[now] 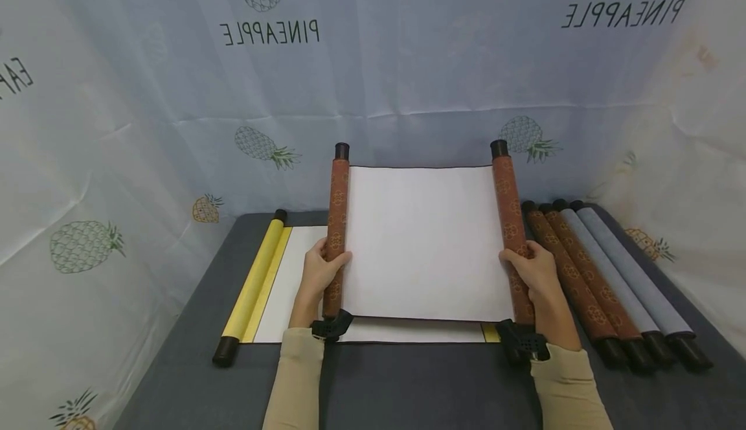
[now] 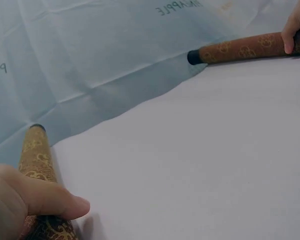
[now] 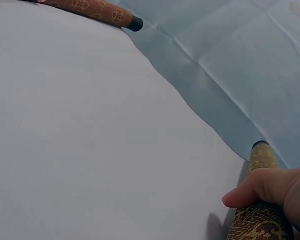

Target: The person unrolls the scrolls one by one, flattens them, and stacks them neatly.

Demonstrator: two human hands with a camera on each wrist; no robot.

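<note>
at frame centre, left hand (image 1: 319, 269) and right hand (image 1: 535, 268) each grip a roller of the brown scroll (image 1: 425, 242), held unrolled above the desk (image 1: 408, 384); laying it flat likely needs level lowering.

Your head view looks down from above; both wrist views sit close, sharing the white sheet (image 1: 425, 242).
</note>
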